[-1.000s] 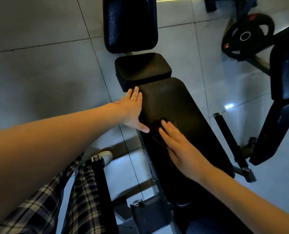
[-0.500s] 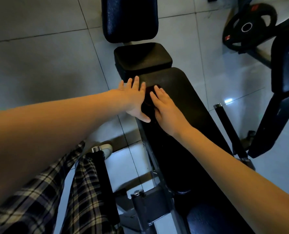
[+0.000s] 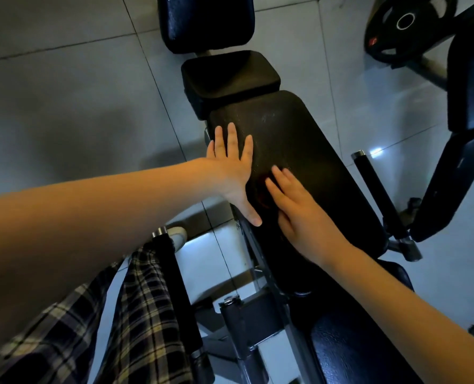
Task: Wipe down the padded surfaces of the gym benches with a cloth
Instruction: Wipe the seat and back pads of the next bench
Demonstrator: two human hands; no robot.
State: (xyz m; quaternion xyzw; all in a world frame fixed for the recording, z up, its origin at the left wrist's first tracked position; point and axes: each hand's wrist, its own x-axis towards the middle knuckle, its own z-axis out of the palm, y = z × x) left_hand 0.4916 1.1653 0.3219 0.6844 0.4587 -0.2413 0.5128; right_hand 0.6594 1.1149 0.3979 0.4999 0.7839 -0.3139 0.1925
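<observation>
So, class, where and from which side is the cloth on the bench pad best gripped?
Probably pinch the cloth at its reddish edge showing beside the right hand, from above: it lies flat on the pad, mostly under that hand, so only that edge is free.

The long black bench pad [image 3: 307, 151] looks matt and finely grained. At nine o'clock the pale grey floor tiles [image 3: 64, 92] are smooth and glossy; checked woven cloth [image 3: 147, 314] at seven.

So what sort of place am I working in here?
Most likely a gym: a black padded bench built in sections, a weight plate at the upper right, and a padded roller bar beside the bench, all on a tiled floor.
</observation>
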